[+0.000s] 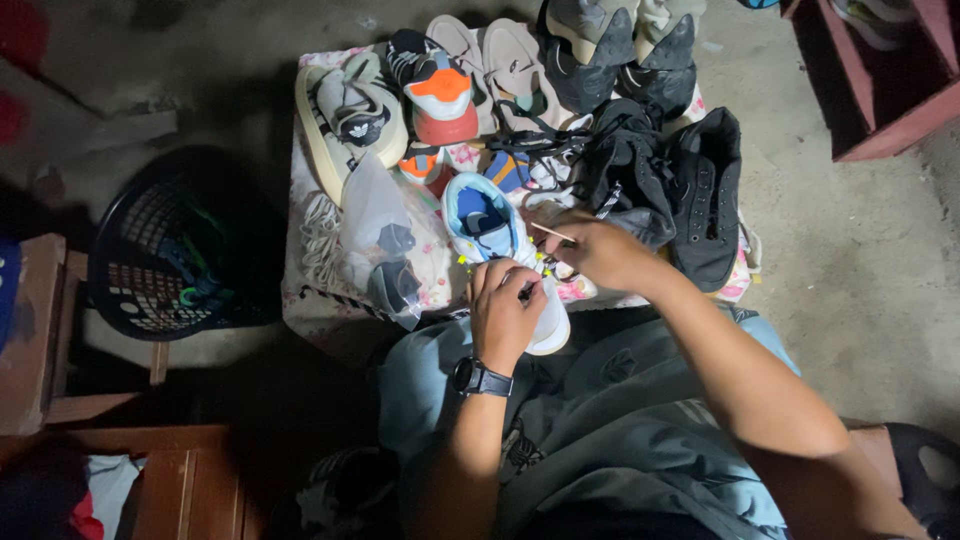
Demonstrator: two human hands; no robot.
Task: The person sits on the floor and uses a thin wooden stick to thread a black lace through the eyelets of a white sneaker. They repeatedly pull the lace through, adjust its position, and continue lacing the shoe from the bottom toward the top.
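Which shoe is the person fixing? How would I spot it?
Look at the small cloth-covered table piled with shoes. At its near edge, the left hand rests on a white shoe. It alone has a bright blue lining; the shoes beside it are black, or orange and white.

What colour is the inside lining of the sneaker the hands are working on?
Blue, inside a white sneaker; the head view shows it.

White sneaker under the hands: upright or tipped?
Upright. The white sneaker sits sole down, its blue insole facing up; the left hand grips its heel end, the right hand beside it.
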